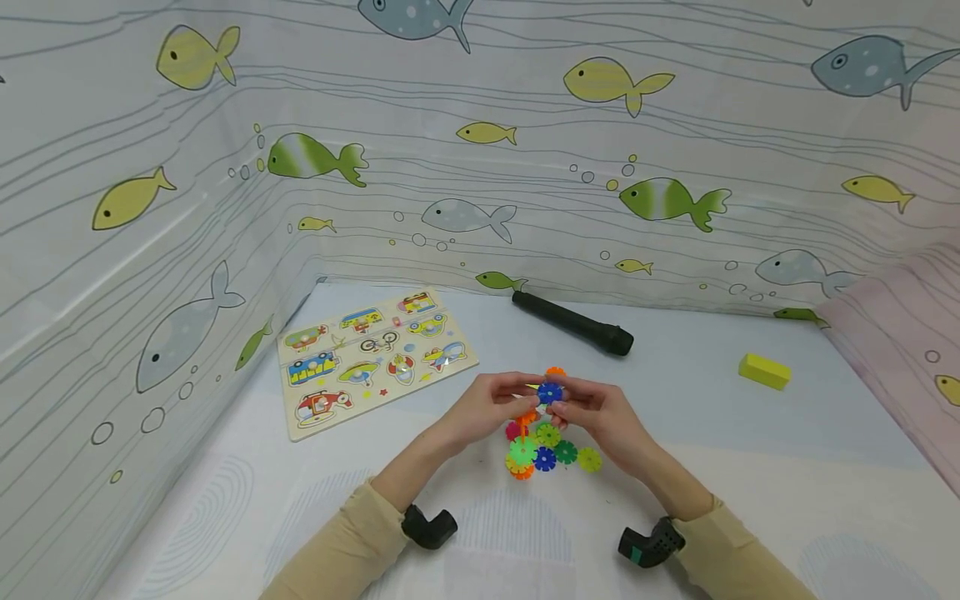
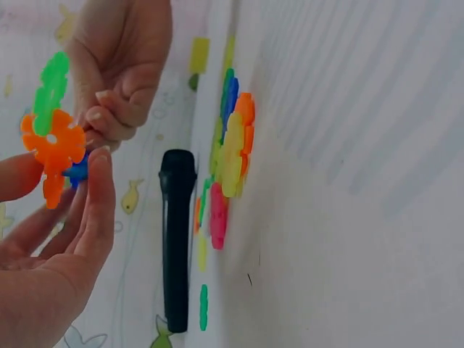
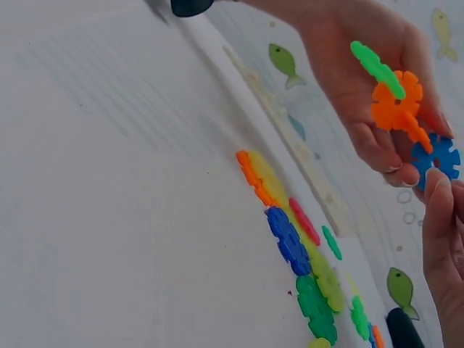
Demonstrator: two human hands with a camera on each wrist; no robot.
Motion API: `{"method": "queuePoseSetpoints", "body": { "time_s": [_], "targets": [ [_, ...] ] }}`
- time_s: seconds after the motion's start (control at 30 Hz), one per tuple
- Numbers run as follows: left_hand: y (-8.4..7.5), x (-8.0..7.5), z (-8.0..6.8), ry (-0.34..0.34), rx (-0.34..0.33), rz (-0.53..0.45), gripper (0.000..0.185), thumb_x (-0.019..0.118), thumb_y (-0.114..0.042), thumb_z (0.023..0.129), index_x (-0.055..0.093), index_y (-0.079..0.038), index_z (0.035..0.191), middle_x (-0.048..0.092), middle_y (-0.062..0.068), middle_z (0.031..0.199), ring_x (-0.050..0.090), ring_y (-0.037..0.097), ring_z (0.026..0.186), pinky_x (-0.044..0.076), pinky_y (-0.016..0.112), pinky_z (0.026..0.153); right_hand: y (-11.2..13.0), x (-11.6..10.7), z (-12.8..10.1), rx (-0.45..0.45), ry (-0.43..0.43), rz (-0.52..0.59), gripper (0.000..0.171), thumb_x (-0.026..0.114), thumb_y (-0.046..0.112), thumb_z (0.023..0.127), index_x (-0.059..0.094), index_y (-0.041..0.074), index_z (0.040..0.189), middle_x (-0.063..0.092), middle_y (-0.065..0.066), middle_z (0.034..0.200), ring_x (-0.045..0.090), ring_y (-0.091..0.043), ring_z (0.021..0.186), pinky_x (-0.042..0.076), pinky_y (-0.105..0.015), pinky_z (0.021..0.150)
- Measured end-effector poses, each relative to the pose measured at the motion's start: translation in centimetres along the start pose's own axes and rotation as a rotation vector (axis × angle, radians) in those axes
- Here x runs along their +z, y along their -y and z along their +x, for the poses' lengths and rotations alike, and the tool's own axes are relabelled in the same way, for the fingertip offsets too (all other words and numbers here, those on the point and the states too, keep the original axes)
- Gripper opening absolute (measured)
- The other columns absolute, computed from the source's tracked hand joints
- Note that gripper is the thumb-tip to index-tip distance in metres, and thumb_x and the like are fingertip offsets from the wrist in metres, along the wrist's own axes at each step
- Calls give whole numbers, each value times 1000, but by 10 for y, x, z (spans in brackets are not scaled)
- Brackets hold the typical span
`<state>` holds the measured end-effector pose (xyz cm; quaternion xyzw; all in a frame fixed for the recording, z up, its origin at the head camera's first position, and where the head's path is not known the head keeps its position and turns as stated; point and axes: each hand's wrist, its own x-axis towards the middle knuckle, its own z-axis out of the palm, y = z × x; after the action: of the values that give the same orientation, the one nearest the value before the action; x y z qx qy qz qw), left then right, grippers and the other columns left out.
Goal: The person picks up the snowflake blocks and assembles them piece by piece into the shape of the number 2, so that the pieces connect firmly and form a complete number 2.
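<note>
Here we see both hands pinching joined snowflake discs [image 1: 550,390]: left hand [image 1: 491,404], right hand [image 1: 600,412], above loose discs [image 1: 551,454].

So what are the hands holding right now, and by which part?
The left hand pinches a cluster of orange and green plastic snowflake discs at its lower edge; the right hand fingertips pinch the blue disc by its rim.

2 hands: left hand [image 1: 491,406], right hand [image 1: 600,414]. 1 puzzle board [image 1: 372,357]. 1 black torch [image 1: 573,323]. 1 yellow block [image 1: 764,371]. Snowflake discs [image 1: 546,450]: approx. 12, overlapping, exact no. unclear.
</note>
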<state>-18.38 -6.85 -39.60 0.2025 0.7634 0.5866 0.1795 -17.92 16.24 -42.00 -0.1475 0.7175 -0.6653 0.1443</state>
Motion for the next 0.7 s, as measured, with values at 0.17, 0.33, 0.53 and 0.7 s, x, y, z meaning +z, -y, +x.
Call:
{"method": "queuePoseSetpoints", "body": {
  "time_s": [0.17,0.33,0.53,0.7],
  "targets": [
    [2,1,1,10,13,21,41,57,-21,102,56,-11,142,65,10,130,65,17,100,54,25,86,-3,1,1,14,-56,-82,47,69,20,95,58,1,136,68,-9,97,71,-25,86,59,-30,84],
    [4,-1,1,4,-3,16,41,56,-22,102,57,-8,141,67,12,125,65,14,96,53,24,85,-3,2,2,6,-64,-110,44,70,22,95,61,1,133,68,-15,100,70,-28,86,59,-30,83],
    [4,-1,1,5,-15,22,41,58,-20,101,57,-6,140,66,14,123,65,14,93,54,30,86,-3,2,1,0,-73,-145,42,71,22,93,63,-1,128,69,-17,98,70,-32,87,59,-27,81],
    [5,-1,1,7,-9,28,41,58,-20,101,57,-5,139,65,13,120,64,13,89,53,27,83,-3,3,1,15,-88,-167,42,73,25,92,65,2,127,70,-11,96,71,-32,87,59,-26,80]
  ]
}}
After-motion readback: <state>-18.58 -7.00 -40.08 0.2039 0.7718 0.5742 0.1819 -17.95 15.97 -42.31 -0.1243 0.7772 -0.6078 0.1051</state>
